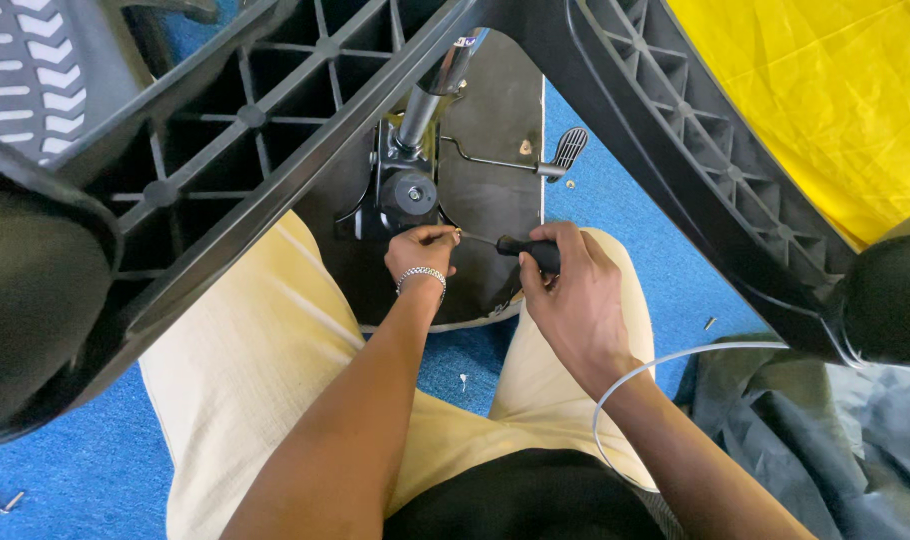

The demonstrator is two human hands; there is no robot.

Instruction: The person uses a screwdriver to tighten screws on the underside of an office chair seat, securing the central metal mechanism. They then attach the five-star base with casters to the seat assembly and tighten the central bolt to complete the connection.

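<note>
My right hand [573, 300] grips the black handle of a screwdriver [528, 250], its thin shaft pointing left. My left hand [420, 250], with a silver bracelet on the wrist, pinches something small at the screwdriver's tip, against the underside of a black chair seat [490, 150]. Just above my left hand sits the seat's black metal mechanism [407, 192] with a silver gas cylinder [430, 95] rising from it. A lever with a ribbed paddle [565, 150] sticks out to the right. The seat lies between my knees.
Black ribbed legs of a chair base [225, 150] arch over both sides, with casters at left [35, 290] and right [890, 300]. Loose screws [3, 503] lie on the blue carpet. Yellow cloth [835, 90] is top right, grey cloth [825, 430] bottom right.
</note>
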